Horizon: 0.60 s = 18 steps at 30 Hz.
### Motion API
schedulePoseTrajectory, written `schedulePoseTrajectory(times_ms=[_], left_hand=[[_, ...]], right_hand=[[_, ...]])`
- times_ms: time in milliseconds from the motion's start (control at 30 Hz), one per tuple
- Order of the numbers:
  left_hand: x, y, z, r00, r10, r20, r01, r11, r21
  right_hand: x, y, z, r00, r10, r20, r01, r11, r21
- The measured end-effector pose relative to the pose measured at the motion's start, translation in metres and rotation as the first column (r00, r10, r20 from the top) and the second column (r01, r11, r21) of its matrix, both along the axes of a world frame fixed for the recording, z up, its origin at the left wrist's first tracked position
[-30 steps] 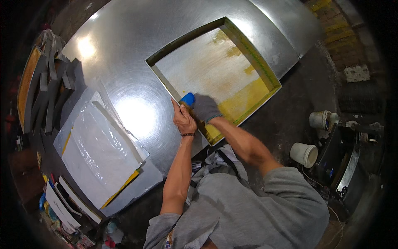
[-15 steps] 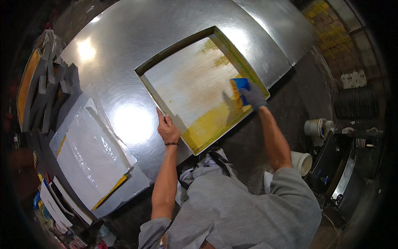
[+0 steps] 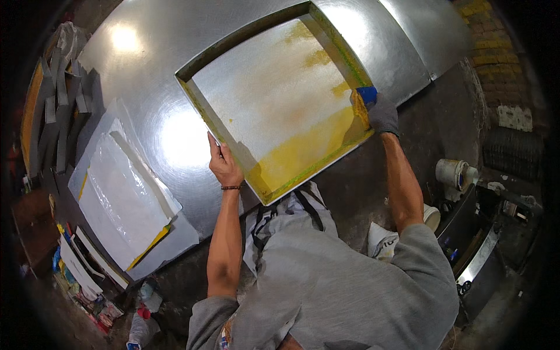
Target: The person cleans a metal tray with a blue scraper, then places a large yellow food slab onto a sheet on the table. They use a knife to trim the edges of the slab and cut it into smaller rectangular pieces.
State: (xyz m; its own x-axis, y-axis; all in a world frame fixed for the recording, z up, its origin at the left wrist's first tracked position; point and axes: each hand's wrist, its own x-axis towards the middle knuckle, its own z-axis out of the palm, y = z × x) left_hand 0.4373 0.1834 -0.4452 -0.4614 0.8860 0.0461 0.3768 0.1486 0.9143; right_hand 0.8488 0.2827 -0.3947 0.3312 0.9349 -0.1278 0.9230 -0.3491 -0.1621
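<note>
A shallow square metal tray (image 3: 274, 93) lies turned at an angle on the shiny table. Yellow coating covers its near strip and patches along the right side; the middle is pale, bare-looking. My left hand (image 3: 226, 167), ungloved, grips the tray's left wall near the close corner. In a grey glove, my right hand (image 3: 384, 115) is closed round a blue hand tool with a yellow-coated edge (image 3: 366, 95), whose exact kind I cannot make out. That edge is low inside the tray, by the right corner; contact with the tray cannot be told.
The metal table (image 3: 146, 64) extends beyond the tray. Plastic-covered white sheets (image 3: 119, 198) lie at left, with grey angular pieces (image 3: 58, 111) stacked behind them. A stained bucket (image 3: 452, 174) and another white bucket (image 3: 431, 217) stand at right below the table.
My right hand has moved the blue tool rightward, from inside the tray to its right corner. My left hand keeps its hold on the wall. The whole view has shifted slightly.
</note>
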Motion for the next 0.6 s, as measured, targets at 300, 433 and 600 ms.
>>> schedulePoseTrajectory(times_ms=[300,433,600], left_hand=[[0.007,0.003,-0.012,0.991,0.055,0.118,-0.059,0.998,0.03],[0.006,0.006,-0.014,0.995,0.052,0.08,-0.063,0.988,0.144],[0.01,0.007,-0.008,0.987,0.033,0.154,-0.049,0.994,0.102]], right_hand=[[-0.118,-0.063,-0.023,0.962,0.139,-0.237,-0.152,0.988,-0.04],[-0.214,-0.102,-0.006,0.928,0.217,-0.303,-0.248,0.966,-0.068],[-0.277,-0.136,-0.025,0.894,0.187,-0.407,-0.22,0.975,-0.034]])
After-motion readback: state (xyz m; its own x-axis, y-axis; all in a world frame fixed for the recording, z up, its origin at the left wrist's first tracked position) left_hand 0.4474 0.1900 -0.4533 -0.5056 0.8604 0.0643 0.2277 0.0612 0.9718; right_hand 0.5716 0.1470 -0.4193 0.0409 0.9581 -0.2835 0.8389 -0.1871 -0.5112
